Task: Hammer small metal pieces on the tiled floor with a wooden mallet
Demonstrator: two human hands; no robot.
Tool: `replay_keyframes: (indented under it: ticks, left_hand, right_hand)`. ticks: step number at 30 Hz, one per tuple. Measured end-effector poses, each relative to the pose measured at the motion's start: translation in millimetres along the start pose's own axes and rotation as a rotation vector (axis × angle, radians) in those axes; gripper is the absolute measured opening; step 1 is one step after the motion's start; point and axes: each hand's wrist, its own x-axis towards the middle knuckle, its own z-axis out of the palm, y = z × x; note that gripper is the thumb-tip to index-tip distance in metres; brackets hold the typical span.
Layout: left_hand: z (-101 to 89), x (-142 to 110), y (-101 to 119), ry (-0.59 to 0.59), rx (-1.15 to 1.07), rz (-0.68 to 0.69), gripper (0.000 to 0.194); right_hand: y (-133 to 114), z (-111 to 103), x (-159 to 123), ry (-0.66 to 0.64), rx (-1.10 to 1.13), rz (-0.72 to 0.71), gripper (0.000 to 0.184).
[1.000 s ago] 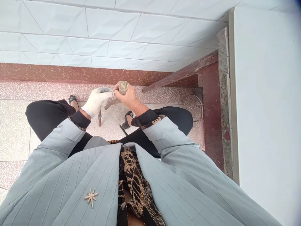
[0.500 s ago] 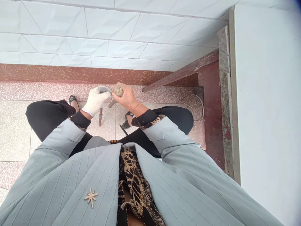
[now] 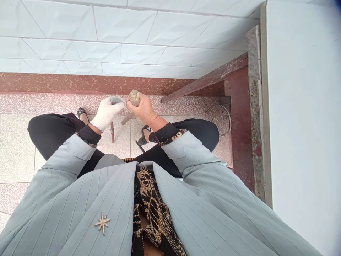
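Handle [image 3: 134,98] is sitting wrapped in the right hand [image 3: 144,108], above the floor [image 3: 16,149]; looking stiff, probably light, mid-shaft grip suiting. Gloved left hand [image 3: 106,111] is curving just beside; can't tell if it's pinching anything.

Tiled space, maybe a home, can't confirm — white wall tiles [image 3: 122,25], speckled floor [image 3: 16,142], worn red-brown woodwork [image 3: 241,124].
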Motion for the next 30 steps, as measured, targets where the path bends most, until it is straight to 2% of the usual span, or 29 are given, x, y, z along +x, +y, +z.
replay_keyframes:
  ticks: [4,9,13,16,18,21,26,30]
  left_hand:
    - [-0.4,0.0,0.9,0.000,0.015,0.023,0.014]
    - [-3.0,1.2,-1.4,0.022,0.155,0.073,0.008]
    - [-5.9,2.9,-3.9,-0.019,0.202,0.082,0.009]
    - [-7.9,5.0,-7.0,-0.080,0.160,0.080,0.010]
    - [-8.4,6.1,-9.0,-0.078,0.116,0.071,0.010]
    - [-7.7,6.4,-10.4,-0.092,0.027,0.064,0.009]
    - [-8.3,4.7,-8.1,-0.190,-0.067,-0.007,0.007]
    - [-12.0,4.6,-8.7,-0.248,-0.026,0.000,0.023]
  right_hand:
    - [-5.2,-0.5,0.3,-0.023,-0.007,0.021,0.028]
    - [-12.7,-0.9,0.3,-0.048,0.016,0.053,0.027]
    - [-13.4,-3.1,1.8,-0.089,0.121,0.176,0.018]
    - [-13.4,-4.8,3.3,-0.175,0.258,0.287,0.014]
    - [-14.8,-5.3,4.1,-0.211,0.350,0.339,0.015]
    - [-19.0,-6.6,4.9,-0.239,0.484,0.409,0.022]
    - [-23.5,-13.3,5.1,-0.323,0.693,0.463,0.042]
    - [-19.4,-12.8,6.0,-0.345,0.717,0.465,0.060]
